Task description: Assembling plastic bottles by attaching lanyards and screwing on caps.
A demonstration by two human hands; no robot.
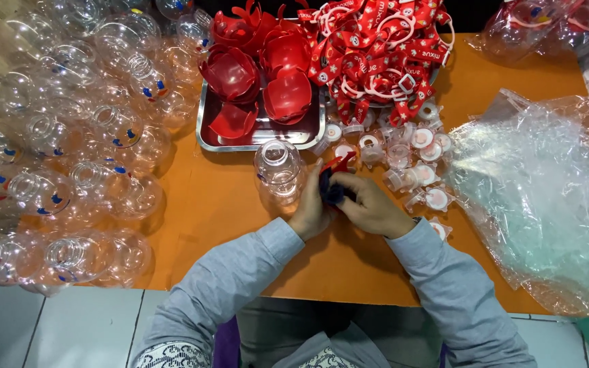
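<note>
My left hand (310, 208) and my right hand (375, 206) meet over the orange table (219, 204), both gripping a small dark blue piece (332, 191) with a red part (339, 163) at its top. A clear round plastic bottle (279, 174) stands upright just left of my left hand, touching it. Several clear caps with red and white inserts (417, 160) lie scattered right of my hands.
A metal tray (206, 140) holds red plastic shells (260, 75). Behind it lies a heap of red printed straps (376, 48). Many clear round bottles (69, 150) pile up at the left. Crumpled clear plastic bags (547, 197) cover the right side.
</note>
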